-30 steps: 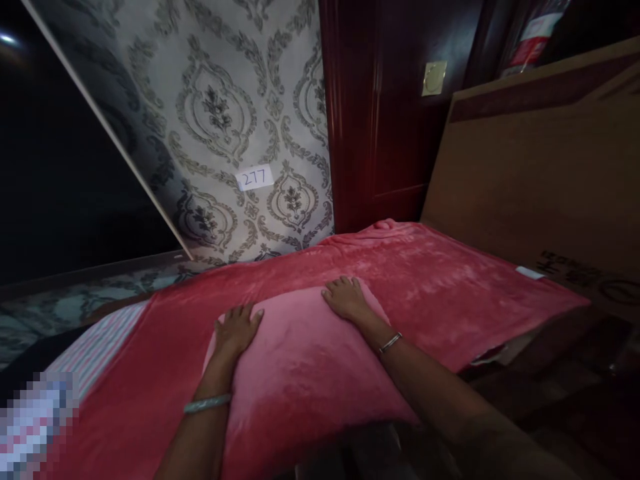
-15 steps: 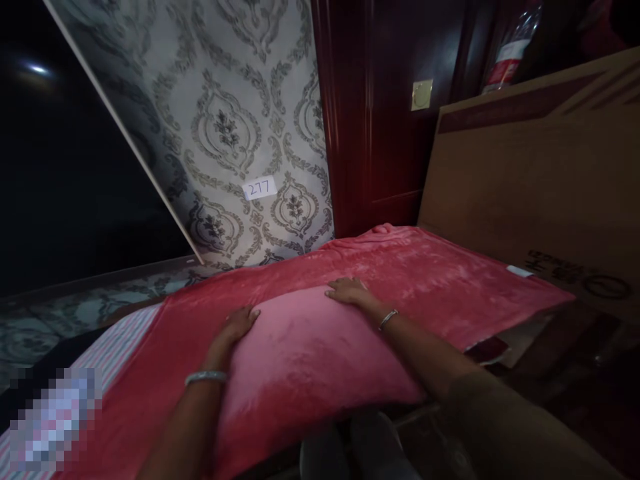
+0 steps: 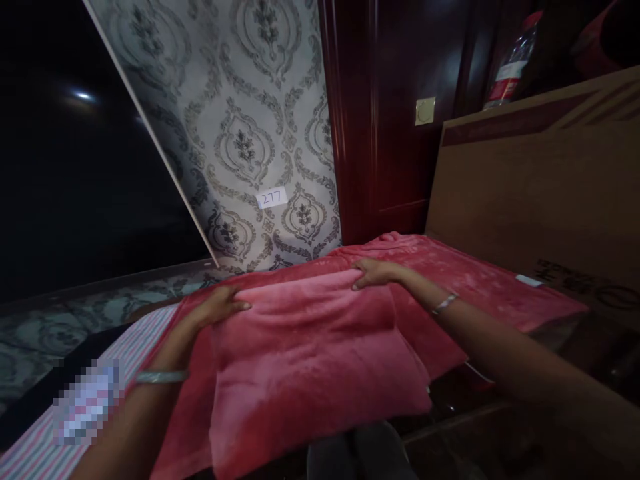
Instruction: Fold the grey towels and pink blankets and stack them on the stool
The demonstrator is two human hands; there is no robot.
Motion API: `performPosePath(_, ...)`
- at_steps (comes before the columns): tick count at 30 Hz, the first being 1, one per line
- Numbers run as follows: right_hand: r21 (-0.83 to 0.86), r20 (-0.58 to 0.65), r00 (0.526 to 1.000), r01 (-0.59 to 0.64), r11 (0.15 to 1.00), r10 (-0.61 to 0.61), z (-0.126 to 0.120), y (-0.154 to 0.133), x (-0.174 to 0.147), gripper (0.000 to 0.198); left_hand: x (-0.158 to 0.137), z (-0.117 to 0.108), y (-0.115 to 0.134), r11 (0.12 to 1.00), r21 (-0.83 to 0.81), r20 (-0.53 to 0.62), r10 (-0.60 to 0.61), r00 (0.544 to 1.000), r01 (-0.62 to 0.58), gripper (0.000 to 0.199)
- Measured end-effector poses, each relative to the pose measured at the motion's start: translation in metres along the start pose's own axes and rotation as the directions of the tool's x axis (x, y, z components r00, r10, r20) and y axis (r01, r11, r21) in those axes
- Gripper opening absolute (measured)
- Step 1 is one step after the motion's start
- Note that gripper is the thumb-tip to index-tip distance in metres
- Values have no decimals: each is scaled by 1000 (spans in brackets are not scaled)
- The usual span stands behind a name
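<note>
A pink plush cloth (image 3: 320, 353) hangs from my two hands, its upper edge raised and its lower part draped toward me in soft folds. My left hand (image 3: 220, 305) pinches the upper left corner, thumb on the near side. At the upper right, my right hand (image 3: 374, 272) grips the same edge between thumb and fingers. Beneath and behind it spreads a red plush blanket (image 3: 460, 320). Whether the raised cloth is a separate piece, I cannot tell.
Striped fabric (image 3: 145, 340) lies at the left, beside a dark screen-like panel (image 3: 90, 173). A large cardboard box (image 3: 540, 173) stands at the right, with a plastic bottle (image 3: 507, 77) behind its top edge. A patterned wall (image 3: 250, 147) bearing a "277" label (image 3: 272, 197) rises behind.
Both hands lay flat on the cloth; now they grip its far edge and have lifted it off the blanket. They are also farther apart. The view has shifted slightly left.
</note>
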State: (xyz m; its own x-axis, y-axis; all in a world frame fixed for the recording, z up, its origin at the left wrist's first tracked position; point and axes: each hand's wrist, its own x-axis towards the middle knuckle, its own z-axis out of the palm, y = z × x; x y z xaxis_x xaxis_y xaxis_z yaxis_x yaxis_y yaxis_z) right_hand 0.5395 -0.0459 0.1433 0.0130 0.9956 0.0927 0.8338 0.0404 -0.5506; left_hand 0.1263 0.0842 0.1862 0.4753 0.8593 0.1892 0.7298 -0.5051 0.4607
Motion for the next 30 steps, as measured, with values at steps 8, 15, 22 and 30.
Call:
performPosePath(8, -8, -425, 832, 389, 921, -355, -125, -63, -34, 28, -33, -133, 98, 915, 404, -370, 169, 914, -6, 38)
performPosePath(15, -453, -652, 543, 280, 847, -529, -69, -63, -81, 36, -77, -92, 93, 709, 704, -410, 365, 836, 35, 26)
performPosePath(22, -517, -378, 794, 246, 820, -476, 144, 43, -186, 46, -189, 113, -24, 750, 639, 51, 181, 982, -172, 31)
performPosePath(30, -325, -498, 752, 300, 897, -432, 121, 11, -190, 28, -197, 102, -16, 898, 348, -201, 353, 914, -270, 29)
